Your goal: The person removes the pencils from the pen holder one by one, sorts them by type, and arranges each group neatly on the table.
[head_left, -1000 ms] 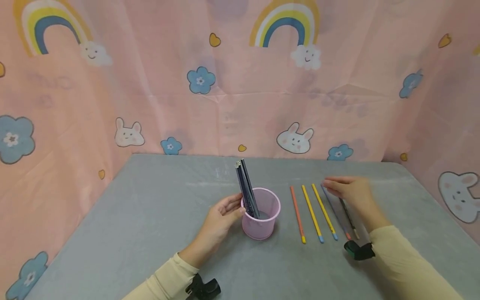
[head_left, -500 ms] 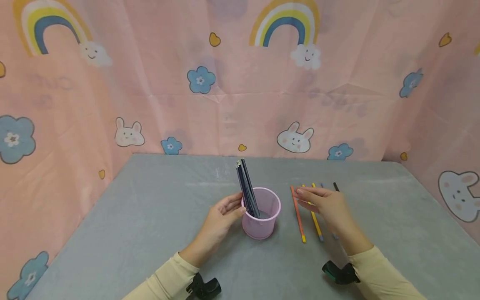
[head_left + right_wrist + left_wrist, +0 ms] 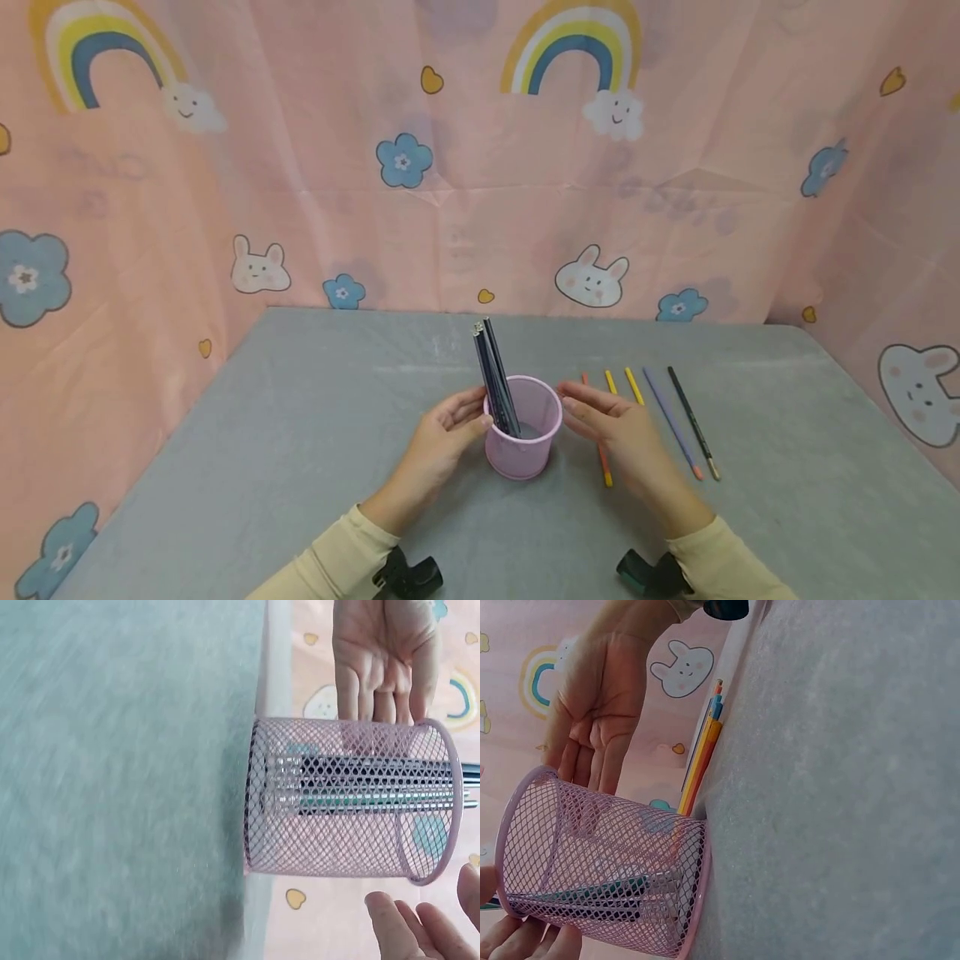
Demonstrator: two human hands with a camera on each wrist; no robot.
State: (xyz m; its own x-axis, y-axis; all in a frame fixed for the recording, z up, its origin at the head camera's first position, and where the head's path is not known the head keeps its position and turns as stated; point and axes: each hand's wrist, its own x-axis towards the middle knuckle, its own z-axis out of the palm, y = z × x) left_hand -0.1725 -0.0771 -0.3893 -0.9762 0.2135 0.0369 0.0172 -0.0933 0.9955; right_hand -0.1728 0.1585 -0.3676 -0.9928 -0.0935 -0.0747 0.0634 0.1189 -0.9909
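Note:
A pink mesh pen cup (image 3: pixel 517 460) stands upright on the grey table, with several dark pencils (image 3: pixel 492 375) leaning against its left rim. My left hand (image 3: pixel 438 437) holds the cup's left side, thumb at the front of the rim and fingers along the wall. On the cup's other side is my right hand (image 3: pixel 626 437), fingers extended and holding nothing; in the right wrist view a gap shows between its fingertips (image 3: pixel 382 904) and the mesh. Beneath and behind this hand lie an orange pencil (image 3: pixel 603 465) and two yellow pencils (image 3: pixel 633 385), partly hidden.
To the right of the yellow pencils, a purple pencil (image 3: pixel 672 423) and a black pencil (image 3: pixel 693 422) lie roughly parallel on the grey table (image 3: pixel 315 400). A pink printed curtain (image 3: pixel 450 225) hangs behind the table's far edge. Both wrists carry black cameras (image 3: pixel 411 577).
My right hand has moved left from the purple and black pencils, over the row, to the cup's right side. The left hand and cup have stayed in place.

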